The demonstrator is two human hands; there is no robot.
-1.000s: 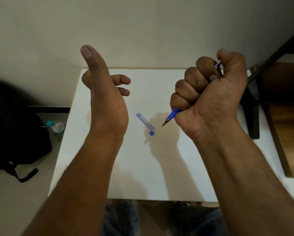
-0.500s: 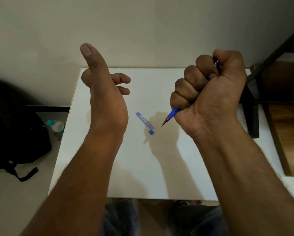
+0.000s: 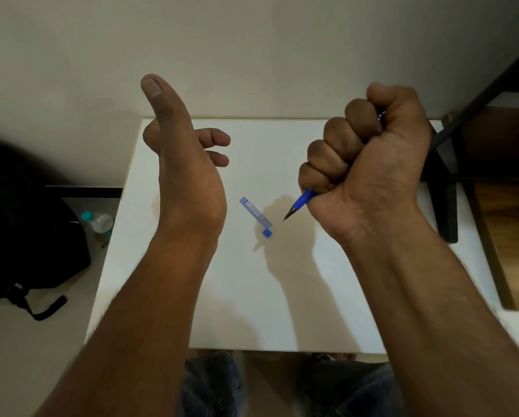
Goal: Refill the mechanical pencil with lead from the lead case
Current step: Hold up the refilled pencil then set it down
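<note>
White tabletop [image 3: 192,296] against a plain wall carries only the lead case [image 3: 255,212], which lies flat near the middle with its blue cap [image 3: 267,233] at the near end, seemingly swung or pulled off the tube; whether it is still attached cannot be told. The right hand [image 3: 369,164] is raised above the surface with its fingers [image 3: 327,152] clenched in a full fist around the pencil [image 3: 301,201], tip pointing down and left toward the case, thumb over the top end where the button would be. The left hand [image 3: 189,176] hovers empty, thumb up and fingers loosely curled, holding nothing, just left of the case. My guess is that lead is being clicked through, or the pencil is about to be opened. Risks from here: if the case is open, a nudge from either wrist could roll it and spill thin leads across the surface or off the edge to the floor, where a bottle [image 3: 99,221] and a dark bag [image 3: 26,236] stand. A fist grip gives poor fine control, so feeding a lead could snap it. Hard thumb pressure could also push out and break any lead at the tip.
</note>
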